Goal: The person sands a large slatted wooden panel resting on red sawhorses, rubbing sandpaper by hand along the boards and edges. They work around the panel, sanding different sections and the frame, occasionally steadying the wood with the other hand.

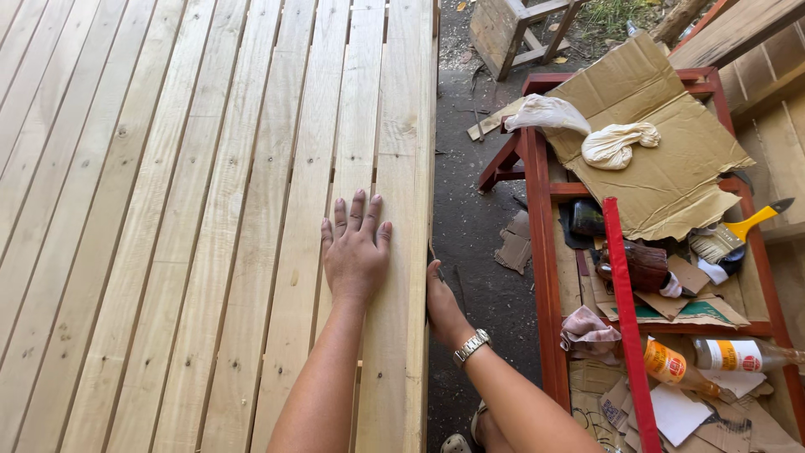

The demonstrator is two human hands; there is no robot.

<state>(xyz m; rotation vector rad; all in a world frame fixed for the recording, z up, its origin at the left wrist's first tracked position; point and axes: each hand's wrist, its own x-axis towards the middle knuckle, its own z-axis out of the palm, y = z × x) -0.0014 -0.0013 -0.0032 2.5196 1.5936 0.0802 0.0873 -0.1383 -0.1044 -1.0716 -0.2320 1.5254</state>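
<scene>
A large panel of pale wooden slats [193,210] fills the left and middle of the view. My left hand [355,247] lies flat on top of it near its right edge, fingers slightly spread, holding nothing. My right hand [442,304], with a metal watch on the wrist, is pressed against the panel's right side edge; its fingers are hidden behind the wood, and whether it holds anything I cannot tell.
To the right stands a red wooden frame [541,252] holding cardboard [662,143], rags [616,143], a yellow-handled brush [738,231], bottles [675,369] and paper scraps. Dark ground with cardboard bits [478,243] lies between. A wooden stool [516,29] stands beyond.
</scene>
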